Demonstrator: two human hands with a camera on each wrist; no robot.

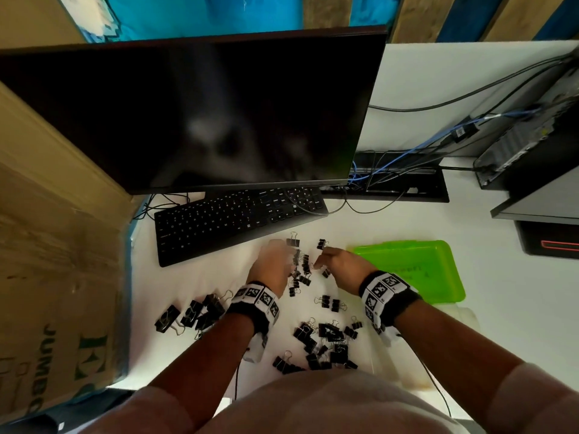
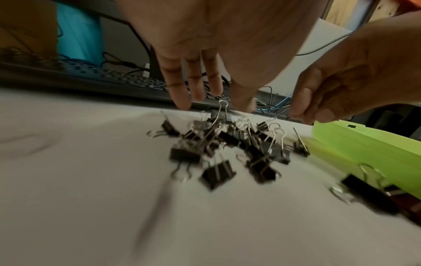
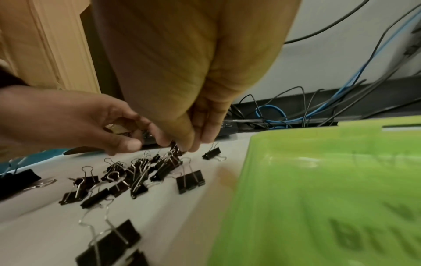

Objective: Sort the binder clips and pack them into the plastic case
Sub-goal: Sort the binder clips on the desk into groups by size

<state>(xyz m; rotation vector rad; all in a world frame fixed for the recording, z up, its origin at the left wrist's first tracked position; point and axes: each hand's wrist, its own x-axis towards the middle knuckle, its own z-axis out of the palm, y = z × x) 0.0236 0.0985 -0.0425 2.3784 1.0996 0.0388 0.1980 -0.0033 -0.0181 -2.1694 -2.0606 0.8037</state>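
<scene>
Right grip (image 3: 189,144): fingertips pinched narrow on one small binder clip (image 3: 176,148) at the far edge of the middle heap (image 1: 300,270), probably lifting it out for sorting. Left grip (image 2: 212,86): fingers straight and spread, holding nothing, hovering just left of the right grip. Green plastic case (image 1: 438,255): on the bench (image 1: 501,292) right of both grips, no clips seen inside.
</scene>
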